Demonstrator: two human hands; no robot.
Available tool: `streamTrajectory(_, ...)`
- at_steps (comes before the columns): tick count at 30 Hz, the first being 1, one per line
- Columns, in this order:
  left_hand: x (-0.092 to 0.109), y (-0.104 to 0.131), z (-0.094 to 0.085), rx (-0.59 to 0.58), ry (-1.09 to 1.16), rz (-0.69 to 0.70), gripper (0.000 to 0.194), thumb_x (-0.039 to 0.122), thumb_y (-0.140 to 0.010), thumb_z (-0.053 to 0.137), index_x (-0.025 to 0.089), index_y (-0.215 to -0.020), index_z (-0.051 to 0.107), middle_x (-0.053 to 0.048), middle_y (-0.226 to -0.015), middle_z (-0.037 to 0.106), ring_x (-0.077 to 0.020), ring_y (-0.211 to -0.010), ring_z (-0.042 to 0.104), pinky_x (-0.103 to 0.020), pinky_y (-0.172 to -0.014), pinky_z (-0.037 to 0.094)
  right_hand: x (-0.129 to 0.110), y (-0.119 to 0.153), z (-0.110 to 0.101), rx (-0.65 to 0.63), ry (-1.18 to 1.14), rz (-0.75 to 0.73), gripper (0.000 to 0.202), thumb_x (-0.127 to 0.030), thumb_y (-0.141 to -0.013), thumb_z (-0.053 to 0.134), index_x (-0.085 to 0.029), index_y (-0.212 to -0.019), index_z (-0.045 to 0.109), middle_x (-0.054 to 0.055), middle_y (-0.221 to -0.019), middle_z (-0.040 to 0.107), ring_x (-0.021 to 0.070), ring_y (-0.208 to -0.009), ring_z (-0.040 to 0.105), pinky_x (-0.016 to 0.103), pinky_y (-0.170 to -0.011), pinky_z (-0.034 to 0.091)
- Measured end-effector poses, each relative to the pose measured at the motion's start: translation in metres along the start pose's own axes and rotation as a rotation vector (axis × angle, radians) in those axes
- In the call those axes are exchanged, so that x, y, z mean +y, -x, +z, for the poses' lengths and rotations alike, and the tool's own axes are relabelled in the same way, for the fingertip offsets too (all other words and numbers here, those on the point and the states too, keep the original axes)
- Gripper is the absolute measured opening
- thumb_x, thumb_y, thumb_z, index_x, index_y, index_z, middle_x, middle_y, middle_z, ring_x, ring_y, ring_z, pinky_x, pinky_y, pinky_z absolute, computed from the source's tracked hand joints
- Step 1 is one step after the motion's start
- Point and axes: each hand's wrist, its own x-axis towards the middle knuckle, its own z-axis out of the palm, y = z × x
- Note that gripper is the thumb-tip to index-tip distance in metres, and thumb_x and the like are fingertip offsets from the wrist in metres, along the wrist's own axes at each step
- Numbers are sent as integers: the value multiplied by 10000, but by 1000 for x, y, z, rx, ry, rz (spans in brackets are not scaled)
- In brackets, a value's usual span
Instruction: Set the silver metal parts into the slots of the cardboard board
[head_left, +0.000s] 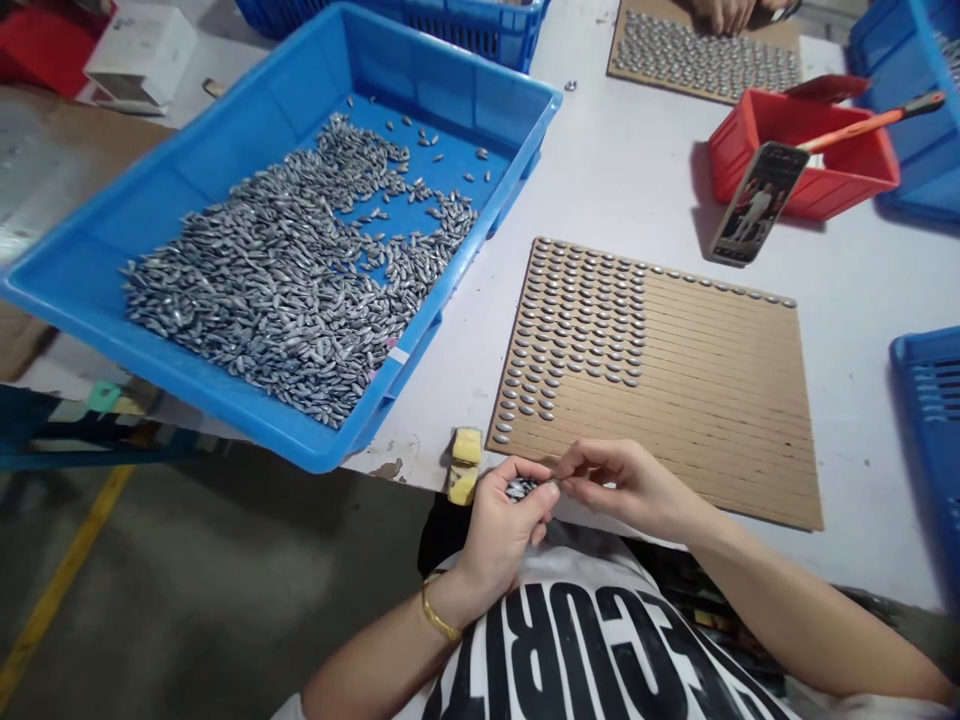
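Cupped in my left hand [510,510] is a small heap of grey, pointed-oval metal pieces [519,489], held under the thumb. My right hand [619,485] is closed in a pinch, its fingertips meeting the left thumb tip; whatever sits between them is too small to make out. Just beyond both hands lies a grooved cardboard sheet [720,400], with rows of the same metal pieces [585,310] on its left part and a single line along its far edge. To the left, a blue tray [442,340] holds a large pile of these pieces [277,290].
A yellow block [464,465] sits at the table edge. A phone [760,203] leans on a red bin [806,150] holding an orange-handled tool. Another person's hand [724,12] rests over a second filled cardboard sheet [697,55]. Blue crates [930,410] stand on the right.
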Motion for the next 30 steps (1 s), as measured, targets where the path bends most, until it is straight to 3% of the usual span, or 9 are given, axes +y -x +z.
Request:
streamTrajectory(3,-1,1,-1,-7,0,-2,227,263,-715,727,154,-846,576,74,-506,466,-33,-408,353,-151,-365,255,1,0,1,-44,-47,48,150,-287,-853,605,-143,-825,636,-7,-673,615,88,-587,519,190,-527,416)
streamTrajectory(6,0,2,-1,9,44,-13,250,246,-731,701,144,-932,594,53,-563,503,-43,-438,388,-154,-370,274,2,-1,2,-5,-19,-11,124,-255,-863,582,-147,-832,636,-1,-694,630,92,-594,537,197,-543,435)
streamTrajectory(10,4,4,1,27,215,-22,274,277,-804,561,135,-1038,583,-19,-736,585,-84,-514,494,-170,-362,295,11,-10,9,263,301,-290,131,-182,-889,528,-183,-939,649,32,-834,666,118,-697,598,219,-607,473)
streamTrajectory(12,5,5,1,10,260,-30,264,265,-818,496,138,-1038,567,-21,-724,585,-96,-501,507,-175,-353,294,18,-19,15,411,519,-452,162,-139,-887,508,-192,-955,646,52,-885,664,134,-755,611,234,-646,485)
streamTrajectory(14,5,6,1,-1,257,-37,216,242,-811,479,151,-996,544,-13,-687,586,-99,-476,507,-172,-344,282,26,-28,22,478,704,-546,173,-121,-870,512,-186,-970,636,69,-913,656,154,-793,611,252,-673,493)
streamTrajectory(17,3,8,1,9,230,-42,105,233,-817,489,183,-909,482,-7,-661,610,-101,-456,510,-163,-340,271,34,-39,27,465,914,-565,212,-146,-838,556,-165,-1042,615,90,-953,643,185,-818,602,273,-666,492)
streamTrajectory(20,0,8,0,-2,212,-49,119,288,-846,515,195,-867,444,-13,-670,634,-95,-453,513,-159,-343,285,38,-43,28,442,1013,-550,251,-176,-846,560,-152,-1093,600,101,-981,635,198,-832,596,281,-662,490)
streamTrajectory(30,-2,7,-4,-32,195,-64,293,435,-817,622,175,-795,489,-12,-657,619,-71,-448,499,-145,-348,286,34,-45,25,422,1060,-548,200,-118,-887,499,-160,-1021,641,90,-954,635,178,-844,596,248,-652,487)
